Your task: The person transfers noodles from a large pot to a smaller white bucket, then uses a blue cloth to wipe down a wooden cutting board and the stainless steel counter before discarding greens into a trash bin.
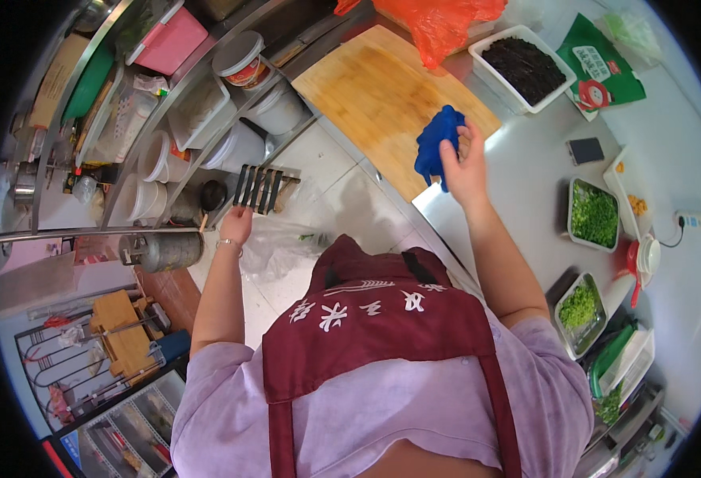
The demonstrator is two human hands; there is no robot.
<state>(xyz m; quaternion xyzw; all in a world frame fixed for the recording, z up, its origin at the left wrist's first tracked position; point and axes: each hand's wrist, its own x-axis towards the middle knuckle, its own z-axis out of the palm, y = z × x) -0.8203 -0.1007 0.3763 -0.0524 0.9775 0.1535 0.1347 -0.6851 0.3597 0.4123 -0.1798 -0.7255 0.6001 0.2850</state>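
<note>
In the head view my right hand [467, 167] grips a crumpled blue cloth [437, 143] between thumb and fingers. It hangs over the front right part of a wooden cutting board [380, 89]; whether cloth and board touch is not plain. My left hand [237, 224] is out to the left, its fingers curled and partly hidden. Just beyond it appears a small stool with black straps [259, 188]. I cannot tell whether that hand touches the stool or holds anything.
A steel counter [506, 197] bears a white tub of dark shredded food [523, 70], a phone [586, 150] and trays of chopped greens [594, 214]. A red plastic bag [440, 24] lies beyond the board. Shelves with buckets [162, 156] and a gas cylinder [168, 251] line the left.
</note>
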